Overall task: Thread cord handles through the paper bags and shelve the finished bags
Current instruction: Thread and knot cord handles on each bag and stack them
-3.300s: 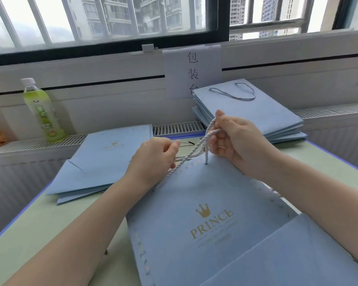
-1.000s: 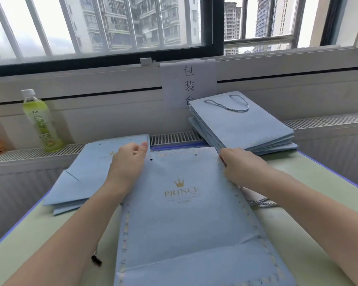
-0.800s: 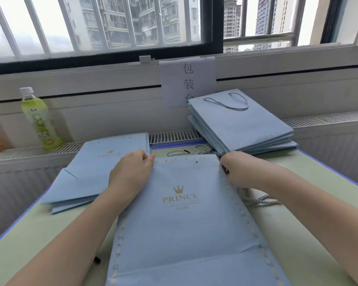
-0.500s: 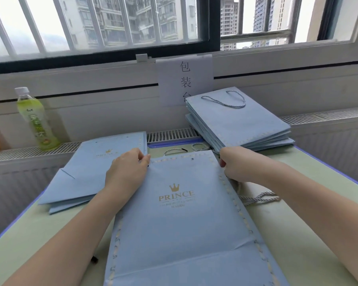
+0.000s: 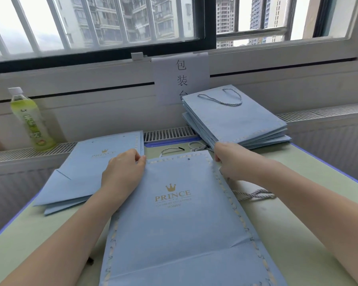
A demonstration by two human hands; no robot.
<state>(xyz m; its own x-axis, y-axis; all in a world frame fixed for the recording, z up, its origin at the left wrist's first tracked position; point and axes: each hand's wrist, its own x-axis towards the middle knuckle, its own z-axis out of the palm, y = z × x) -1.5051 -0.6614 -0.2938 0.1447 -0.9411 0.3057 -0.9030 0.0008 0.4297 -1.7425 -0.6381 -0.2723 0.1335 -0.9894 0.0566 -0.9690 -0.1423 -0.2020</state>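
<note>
Stretching across the near half of the room is a pale green table (image 5: 298, 234), pushed up against the white ledge under the barred window. Flat on it, printed face up, lies a blue paper bag (image 5: 180, 228) marked PRINCE, its open top edge pointing away from the person. The left hand (image 5: 123, 172) has its fingers curled and pinching the bag's far left corner; the right hand (image 5: 227, 162) has its fingers closed on the far right corner. On the far right a stack of finished bags (image 5: 236, 122) rests partly on the ledge, a cord handle looped on top. To the left lies a pile of flat bags (image 5: 87, 174). A white paper sign (image 5: 182, 77) hangs below the window. A green drink bottle (image 5: 29, 120) stands far left. Loose cords (image 5: 254, 195) lie just right of the bag; another cord (image 5: 170, 150) lies beyond its top edge.
</note>
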